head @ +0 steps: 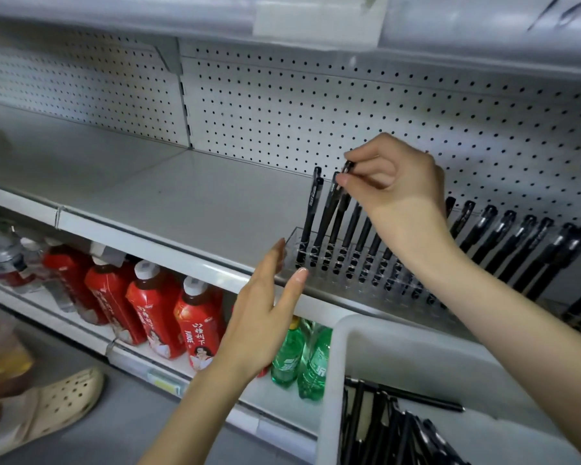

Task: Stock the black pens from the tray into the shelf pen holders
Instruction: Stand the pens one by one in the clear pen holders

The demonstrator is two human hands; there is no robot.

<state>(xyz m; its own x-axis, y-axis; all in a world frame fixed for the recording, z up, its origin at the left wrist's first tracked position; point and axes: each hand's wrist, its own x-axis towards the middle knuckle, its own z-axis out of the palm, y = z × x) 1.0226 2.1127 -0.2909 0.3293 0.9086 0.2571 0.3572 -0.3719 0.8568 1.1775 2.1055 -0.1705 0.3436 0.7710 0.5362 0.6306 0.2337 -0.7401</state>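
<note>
Your right hand [394, 186] pinches the top of a black pen [338, 211] in the holder [291, 242], your open left hand [265, 313] maybe touching its left end.

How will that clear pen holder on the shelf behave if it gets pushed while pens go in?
The clear pen holder looks like rigid plastic and probably light, so it may slide on the smooth metal shelf. Its tall pens lean, so a shove could perhaps tip it. The left hand hovers open by its end, seemingly ready to steady it.
</note>
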